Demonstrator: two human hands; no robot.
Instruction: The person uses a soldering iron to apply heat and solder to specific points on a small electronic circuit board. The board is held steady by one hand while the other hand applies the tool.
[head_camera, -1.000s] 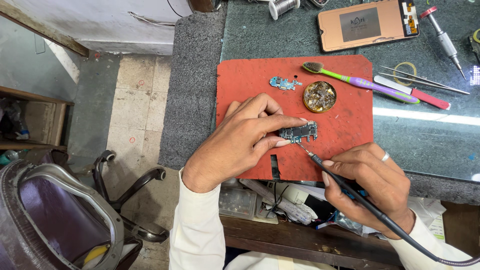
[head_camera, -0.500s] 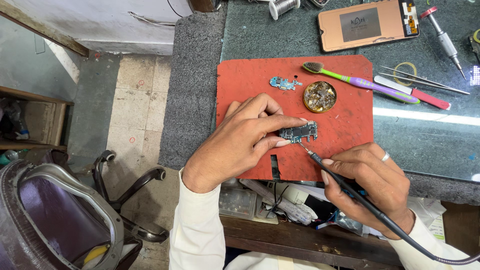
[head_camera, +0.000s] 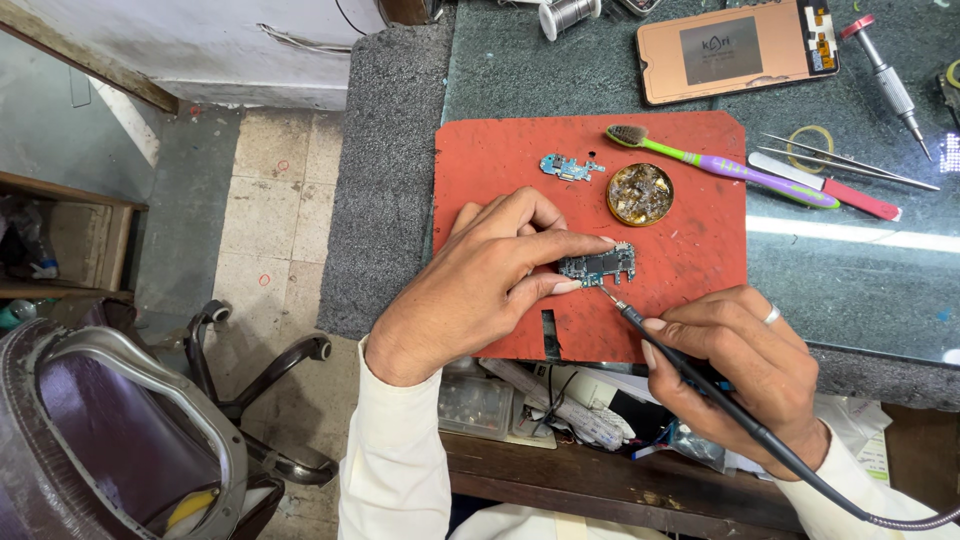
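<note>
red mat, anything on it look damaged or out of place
Yes: the red mat has a narrow slot cut into its near edge and pale scuffs on its surface. The circuit board, small blue part and round tin lie flat, nothing spilled.

soldering iron (head_camera: 700, 375) tip nudged slightly closer along lower left edge of circuit board (head_camera: 598, 266), right hand (head_camera: 745, 375) barely shifted

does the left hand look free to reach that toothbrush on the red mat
Probably not right now: the left hand is pinching the small circuit board. The mat between it and the toothbrush lies bare, though.
</note>
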